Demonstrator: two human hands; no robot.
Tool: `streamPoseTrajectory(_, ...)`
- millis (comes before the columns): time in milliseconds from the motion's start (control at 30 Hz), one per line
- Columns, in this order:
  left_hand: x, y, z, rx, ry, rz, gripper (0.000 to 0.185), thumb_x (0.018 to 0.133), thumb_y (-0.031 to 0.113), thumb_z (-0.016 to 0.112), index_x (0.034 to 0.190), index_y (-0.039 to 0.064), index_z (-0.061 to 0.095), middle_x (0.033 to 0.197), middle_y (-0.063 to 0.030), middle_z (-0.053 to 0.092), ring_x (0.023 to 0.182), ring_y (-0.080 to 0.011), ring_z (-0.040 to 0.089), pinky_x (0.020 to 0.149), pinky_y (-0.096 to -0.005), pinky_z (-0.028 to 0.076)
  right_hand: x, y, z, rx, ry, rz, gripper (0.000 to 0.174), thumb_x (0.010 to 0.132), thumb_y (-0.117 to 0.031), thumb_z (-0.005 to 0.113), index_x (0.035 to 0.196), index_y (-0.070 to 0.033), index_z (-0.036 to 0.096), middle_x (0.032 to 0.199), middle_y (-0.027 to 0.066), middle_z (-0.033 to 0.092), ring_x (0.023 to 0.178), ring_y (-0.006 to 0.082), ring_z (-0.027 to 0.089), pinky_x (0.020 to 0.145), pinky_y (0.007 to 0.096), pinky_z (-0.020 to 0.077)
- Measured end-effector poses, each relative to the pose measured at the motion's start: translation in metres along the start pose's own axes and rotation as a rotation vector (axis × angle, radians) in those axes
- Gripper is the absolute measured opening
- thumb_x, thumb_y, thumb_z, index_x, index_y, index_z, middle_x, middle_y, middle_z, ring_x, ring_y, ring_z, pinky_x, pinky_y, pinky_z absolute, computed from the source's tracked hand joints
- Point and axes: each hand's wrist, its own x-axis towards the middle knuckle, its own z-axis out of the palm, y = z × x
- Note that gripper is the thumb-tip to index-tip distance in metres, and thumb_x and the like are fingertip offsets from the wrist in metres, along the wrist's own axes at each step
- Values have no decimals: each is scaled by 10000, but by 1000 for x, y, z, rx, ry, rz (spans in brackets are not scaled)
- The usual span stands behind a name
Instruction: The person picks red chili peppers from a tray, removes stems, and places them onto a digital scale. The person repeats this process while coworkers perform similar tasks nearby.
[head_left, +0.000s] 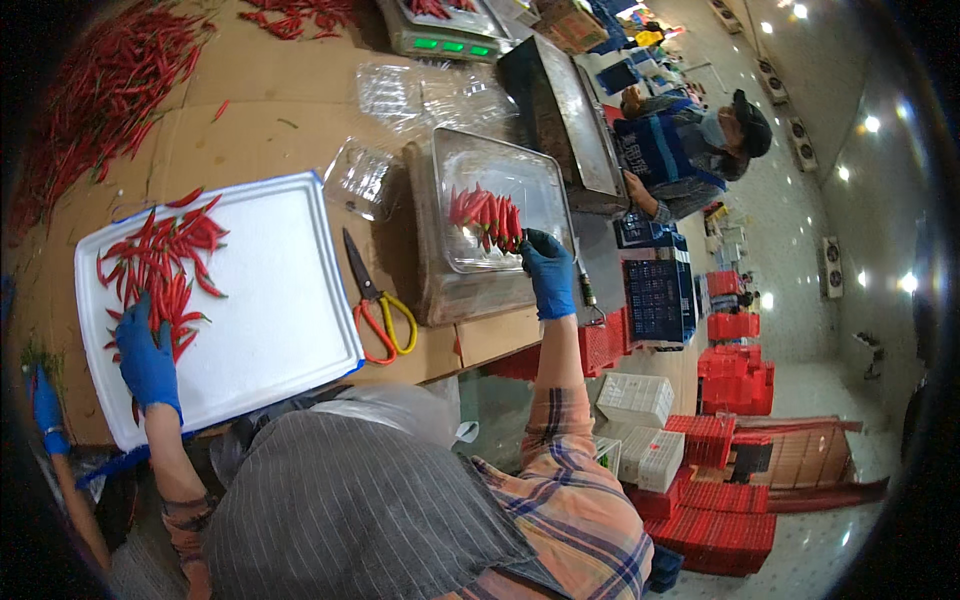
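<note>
My left hand (148, 360), in a blue glove, rests on the lower part of a pile of red chili peppers (161, 259) at the left of a white foam tray (262, 292). Whether its fingers grip any pepper is hidden. My right hand (549, 270), gloved too, reaches over the near right edge of a metal scale platform (465, 165). Its fingertips touch the stem end of a row of red chilies (487, 214) in a clear plastic container on the platform; whether they grip one cannot be told. Scissors (371, 307) with red and yellow handles lie between tray and scale.
A large chili heap (112, 97) covers the far left. Clear plastic containers (420, 94) lie beyond the scale, near another scale (442, 37) with green displays. A metal box (562, 112) stands at right, with a co-worker (675, 150) beyond. Another gloved hand (46, 409) is at far left.
</note>
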Motion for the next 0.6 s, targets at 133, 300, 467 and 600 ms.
streamPoseTrajectory(133, -7, 33, 2, -225, -28, 20, 435, 890, 88, 610, 1317, 103, 530, 1272, -154, 548, 1152, -304, 536, 990, -371, 435, 26, 24, -22, -12, -14, -53, 176, 870, -121, 676, 1027, -42, 697, 852, 12, 695, 659, 49, 551, 565, 209, 423)
streamPoseTrajectory(300, -7, 55, -16, -257, -168, -6, 385, 931, 131, 567, 1315, 153, 558, 1200, -116, 605, 1072, -255, 597, 918, -342, 488, 41, 48, -24, -53, -2, -33, 220, 887, -139, 672, 1085, -44, 690, 860, 5, 691, 618, 43, 531, 544, 204, 427)
streamPoseTrajectory(467, -11, 50, -23, -265, -89, 3, 360, 943, 166, 558, 1303, 168, 578, 1183, -95, 620, 1064, -245, 595, 917, -341, 482, 38, 58, -22, -69, 27, -83, 187, 903, -109, 636, 1070, -48, 694, 878, 9, 692, 634, 55, 553, 556, 207, 444)
streamPoseTrajectory(600, -13, 35, -29, -176, -32, 19, 347, 949, 171, 553, 1294, 155, 585, 1195, -91, 618, 1067, -226, 588, 950, -325, 457, 27, 52, -26, -16, 63, -125, 171, 896, -92, 638, 1054, -45, 684, 893, 9, 668, 698, 81, 553, 607, 235, 470)
